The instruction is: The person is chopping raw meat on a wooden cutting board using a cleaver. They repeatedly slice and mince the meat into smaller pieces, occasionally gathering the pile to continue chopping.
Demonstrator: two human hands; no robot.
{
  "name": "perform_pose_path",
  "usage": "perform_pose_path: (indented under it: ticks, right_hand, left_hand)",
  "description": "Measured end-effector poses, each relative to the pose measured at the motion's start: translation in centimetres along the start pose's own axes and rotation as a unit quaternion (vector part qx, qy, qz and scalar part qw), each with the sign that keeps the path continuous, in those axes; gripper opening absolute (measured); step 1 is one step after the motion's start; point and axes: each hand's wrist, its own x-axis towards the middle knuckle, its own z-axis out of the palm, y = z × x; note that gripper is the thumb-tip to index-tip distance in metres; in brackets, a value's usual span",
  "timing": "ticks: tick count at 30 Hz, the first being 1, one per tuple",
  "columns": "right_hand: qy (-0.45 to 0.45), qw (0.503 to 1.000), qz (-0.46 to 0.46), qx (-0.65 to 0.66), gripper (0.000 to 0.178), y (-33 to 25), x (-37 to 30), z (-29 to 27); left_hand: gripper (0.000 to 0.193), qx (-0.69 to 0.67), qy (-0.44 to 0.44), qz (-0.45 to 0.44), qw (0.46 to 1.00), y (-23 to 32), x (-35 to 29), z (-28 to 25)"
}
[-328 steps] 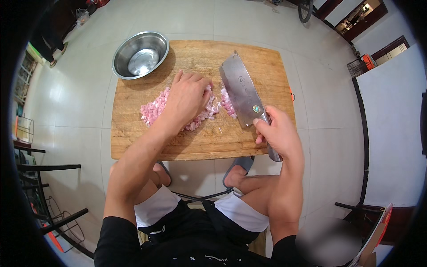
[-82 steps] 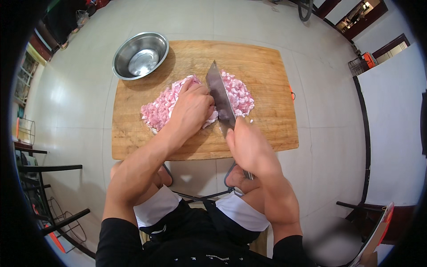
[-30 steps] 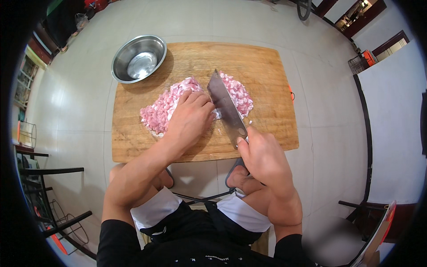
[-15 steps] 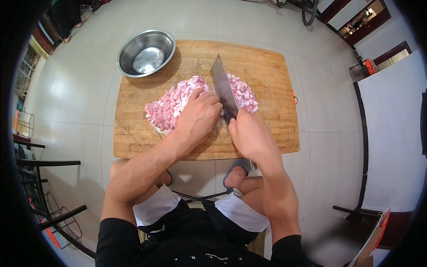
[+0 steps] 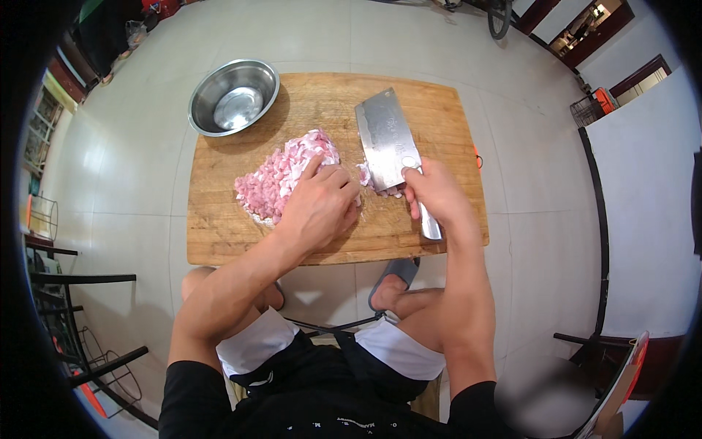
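Observation:
A heap of diced pink and white meat lies on the left half of a wooden cutting board. My left hand presses against the heap's right side, fingers curled over it and the index finger reaching forward. In my right hand is a cleaver, gripped at its metal handle. Its broad blade is tilted over with one face showing, and it hides much of a smaller batch of meat pieces beneath it. A strip of bare board separates the blade from the heap.
A steel bowl stands on the board's far left corner. Below the near edge are my knees and slippered feet. Black-framed racks stand at left, and a white cabinet-like surface at right. A bicycle wheel shows far off.
The cleaver has turned from near upright to lying tilted, its blade now over the right-hand meat pieces. My right hand has shifted right. My left hand stays at the heap, slightly lower.

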Motion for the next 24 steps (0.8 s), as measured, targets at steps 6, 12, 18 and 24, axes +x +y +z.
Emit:
perform_pose_path:
  ticks: [6, 12, 18, 24]
  right_hand:
    - [0.058, 0.996, 0.002, -0.064, 0.028, -2.5, -4.0, -0.5]
    - [0.115, 0.959, -0.102, -0.239, 0.034, -2.4, -9.1, 1.1]
    - [0.066, 0.964, -0.103, -0.236, 0.028, -2.3, -11.2, 2.6]
    - [0.061, 0.950, -0.117, -0.282, 0.026, -2.3, -11.7, 2.8]
  left_hand:
    - [0.024, 0.004, -0.035, -0.006, 0.999, -0.1, -0.1, -0.6]
    - [0.031, 0.007, 0.000, 0.013, 1.000, -0.3, -0.6, -0.6]
    - [0.017, 0.037, -0.004, 0.044, 0.998, -0.8, -1.1, 0.0]
    - [0.015, 0.056, -0.018, 0.045, 0.997, -0.5, -0.9, -0.1]
